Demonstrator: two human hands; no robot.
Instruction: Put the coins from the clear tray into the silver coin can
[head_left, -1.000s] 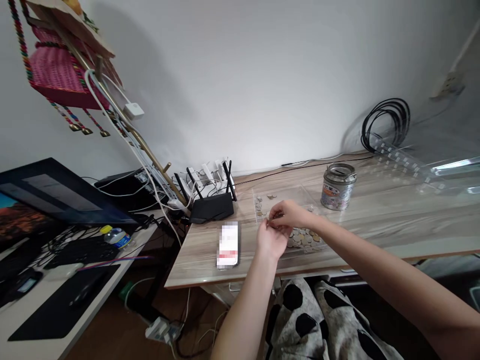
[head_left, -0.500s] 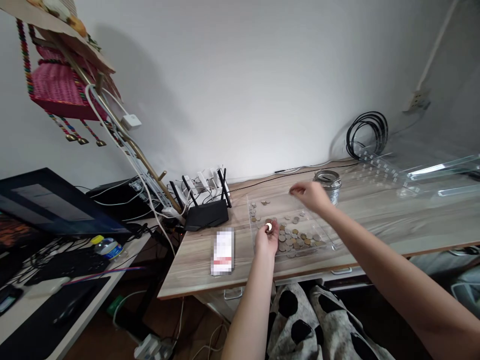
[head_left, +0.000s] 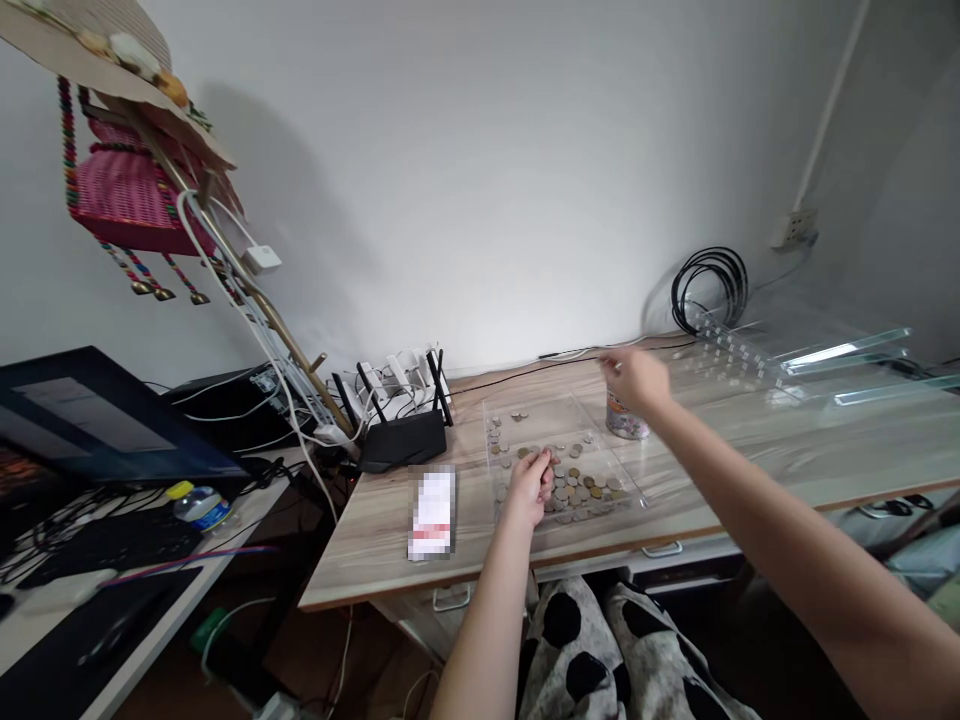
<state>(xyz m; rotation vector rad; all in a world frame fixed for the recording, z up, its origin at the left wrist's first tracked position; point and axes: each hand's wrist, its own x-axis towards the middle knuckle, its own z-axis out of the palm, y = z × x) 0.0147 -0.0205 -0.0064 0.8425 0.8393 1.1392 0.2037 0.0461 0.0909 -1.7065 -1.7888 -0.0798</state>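
A clear tray (head_left: 517, 415) lies on the wooden desk (head_left: 750, 450) with several coins (head_left: 581, 490) heaped at its near side and a few more near its far edge. My left hand (head_left: 531, 485) rests palm down at the tray's near left, fingers curled onto the coins. My right hand (head_left: 637, 380) hovers over a small printed tin can (head_left: 626, 422) just right of the tray. Its fingertips are pinched together, and what they hold is too small to make out.
A phone (head_left: 433, 512) lies left of the tray, with a black router (head_left: 397, 440) and power strips behind it. A cable coil (head_left: 709, 285) and clear acrylic racks (head_left: 810, 350) sit at the back right. A monitor (head_left: 90, 420), a bottle and cables fill the left table.
My right hand left my left hand and moved right and away, reaching over the tin can. My left hand dropped onto the coins in the tray. The view shifted right.
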